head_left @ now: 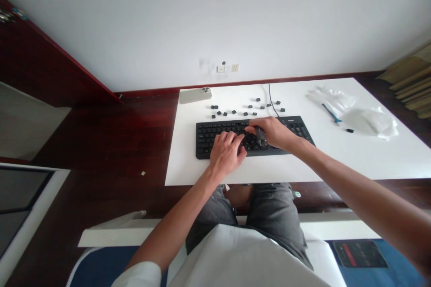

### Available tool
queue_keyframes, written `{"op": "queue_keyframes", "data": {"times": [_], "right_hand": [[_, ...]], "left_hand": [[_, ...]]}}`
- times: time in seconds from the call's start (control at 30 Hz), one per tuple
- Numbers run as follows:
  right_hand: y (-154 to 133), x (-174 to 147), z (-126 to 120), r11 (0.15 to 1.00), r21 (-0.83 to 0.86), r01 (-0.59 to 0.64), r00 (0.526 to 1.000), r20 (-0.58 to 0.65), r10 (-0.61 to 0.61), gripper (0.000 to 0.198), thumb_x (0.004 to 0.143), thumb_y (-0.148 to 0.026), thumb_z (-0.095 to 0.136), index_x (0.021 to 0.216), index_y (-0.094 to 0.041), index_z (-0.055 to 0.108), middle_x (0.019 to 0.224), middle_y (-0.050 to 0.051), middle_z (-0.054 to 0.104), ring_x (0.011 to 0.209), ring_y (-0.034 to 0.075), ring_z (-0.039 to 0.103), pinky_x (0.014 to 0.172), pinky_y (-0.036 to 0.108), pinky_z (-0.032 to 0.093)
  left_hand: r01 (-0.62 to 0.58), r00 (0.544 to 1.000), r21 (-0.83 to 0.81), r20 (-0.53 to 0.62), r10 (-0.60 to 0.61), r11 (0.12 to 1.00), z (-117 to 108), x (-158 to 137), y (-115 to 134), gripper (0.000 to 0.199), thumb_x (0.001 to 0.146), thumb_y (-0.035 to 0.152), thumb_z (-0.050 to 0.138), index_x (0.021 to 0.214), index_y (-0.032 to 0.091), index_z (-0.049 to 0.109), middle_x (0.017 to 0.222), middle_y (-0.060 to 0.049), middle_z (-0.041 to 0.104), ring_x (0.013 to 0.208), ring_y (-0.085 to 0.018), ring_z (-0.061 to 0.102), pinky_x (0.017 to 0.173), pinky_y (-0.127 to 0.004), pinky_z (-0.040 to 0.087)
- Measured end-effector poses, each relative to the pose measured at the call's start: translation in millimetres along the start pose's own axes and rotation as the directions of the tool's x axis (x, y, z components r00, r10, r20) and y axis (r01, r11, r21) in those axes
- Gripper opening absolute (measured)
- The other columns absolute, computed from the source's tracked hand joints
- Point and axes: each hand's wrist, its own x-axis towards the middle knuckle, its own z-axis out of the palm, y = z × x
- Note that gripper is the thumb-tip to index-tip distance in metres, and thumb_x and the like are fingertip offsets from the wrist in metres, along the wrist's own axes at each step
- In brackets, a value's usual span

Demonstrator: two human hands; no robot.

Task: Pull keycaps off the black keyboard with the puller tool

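Note:
A black keyboard (205,151) lies on the white table, with some bare key positions showing near its middle. My left hand (226,152) rests palm down on the keyboard's left-centre part, fingers spread over the keys. Just to its right, my right hand (271,131) is closed around a short dark tool (260,136) whose blunt, shiny end faces me. The tool's other end is hidden by the hand, so I cannot tell its exact kind. Behind the keyboard lie several loose black keycaps (234,111), scattered in a loose band.
A phone (195,95) lies at the table's back left corner. The keyboard cable (271,98) runs back toward the wall. On the right are a blue brush-like tool (332,113), one keycap (349,130) and crumpled clear plastic bags (377,122). The table's front edge is close to my lap.

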Motion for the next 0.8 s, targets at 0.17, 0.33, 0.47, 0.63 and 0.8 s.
{"op": "queue_keyframes", "data": {"times": [0.17, 0.33, 0.47, 0.63, 0.8], "right_hand": [[-1, -10, 13, 0.998, 0.009, -0.055, 0.994, -0.092, 0.055, 0.044, 0.105, -0.052, 0.047, 0.073, -0.022, 0.05, 0.069, 0.002, 0.057, 0.064, 0.016, 0.043, 0.064, 0.031, 0.031], [-2, -13, 21, 0.993, 0.022, -0.114, 0.98, -0.16, 0.116, 0.042, 0.104, -0.051, 0.047, 0.075, -0.022, 0.05, 0.07, 0.003, 0.058, 0.064, 0.016, 0.044, 0.064, 0.031, 0.031], [1, -11, 21, 0.992, 0.006, -0.124, 0.982, -0.146, 0.123, 0.045, 0.104, -0.054, 0.047, 0.074, -0.022, 0.05, 0.067, 0.002, 0.056, 0.064, 0.016, 0.044, 0.064, 0.031, 0.031], [3, -8, 16, 0.996, -0.002, -0.09, 0.993, -0.072, 0.09, 0.044, 0.105, -0.054, 0.047, 0.075, -0.022, 0.054, 0.067, 0.002, 0.057, 0.063, 0.016, 0.044, 0.065, 0.03, 0.032], [4, -2, 9, 0.996, -0.032, -0.082, 0.996, -0.02, 0.081, 0.039, 0.102, -0.049, 0.05, 0.074, -0.021, 0.054, 0.065, 0.001, 0.055, 0.065, 0.016, 0.046, 0.065, 0.029, 0.033]], "left_hand": [[0.094, 0.995, -0.014, 0.021, -0.093, 0.995, -2, 7, 8, 0.031, 0.097, 0.031, 0.065, 0.126, 0.023, 0.07, 0.112, -0.009, 0.07, 0.107, -0.029, 0.059, 0.093, -0.045, 0.045], [0.167, 0.985, -0.014, 0.055, -0.166, 0.986, -5, 17, 12, 0.024, 0.097, 0.028, 0.068, 0.12, 0.023, 0.07, 0.11, -0.008, 0.072, 0.107, -0.028, 0.062, 0.09, -0.043, 0.046], [0.151, 0.983, -0.021, 0.106, -0.148, 0.988, -8, 26, 8, 0.015, 0.098, 0.025, 0.07, 0.112, 0.024, 0.071, 0.107, -0.005, 0.074, 0.104, -0.026, 0.066, 0.09, -0.041, 0.046], [0.157, 0.977, -0.049, 0.155, -0.147, 0.986, -10, 34, 3, 0.009, 0.099, 0.026, 0.07, 0.108, 0.024, 0.072, 0.104, -0.003, 0.078, 0.1, -0.025, 0.071, 0.089, -0.039, 0.048], [0.134, 0.976, -0.032, 0.179, -0.126, 0.99, -8, 37, 3, 0.011, 0.099, 0.023, 0.068, 0.11, 0.021, 0.07, 0.098, -0.005, 0.08, 0.096, -0.027, 0.074, 0.089, -0.041, 0.049]]}}
